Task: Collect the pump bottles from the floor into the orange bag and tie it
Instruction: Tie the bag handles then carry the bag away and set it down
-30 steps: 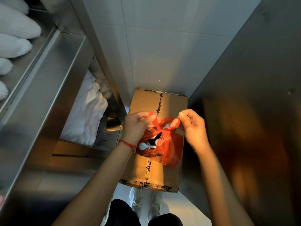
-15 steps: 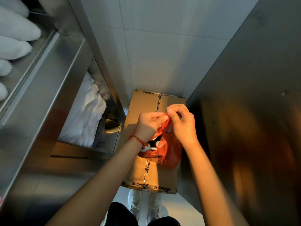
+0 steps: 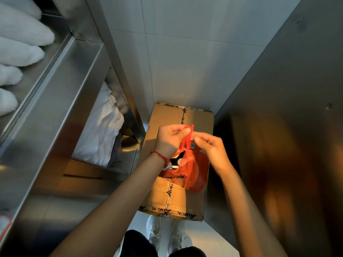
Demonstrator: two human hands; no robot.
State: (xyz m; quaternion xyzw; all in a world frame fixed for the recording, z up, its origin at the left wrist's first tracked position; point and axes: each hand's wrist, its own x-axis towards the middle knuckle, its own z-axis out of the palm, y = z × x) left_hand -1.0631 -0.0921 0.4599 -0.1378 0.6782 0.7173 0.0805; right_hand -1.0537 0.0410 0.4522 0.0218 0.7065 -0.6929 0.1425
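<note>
White wall tiles back a narrow gap between one stainless steel shelf unit at left and one steel panel at right. One taped brown cardboard box sits on the floor. One thin orange plastic bag rests on the box top, neck gathered, two handle strips raised. Left hand, red string at its wrist, pinches one strip between thumb and fingers. Right hand close beside it, fingertips curled at the other strip; grip on it cannot be confirmed. Dark bottle with white pump visible through the bag opening; count inside unclear. Two white shoes below. Folded white towels on lower shelf
</note>
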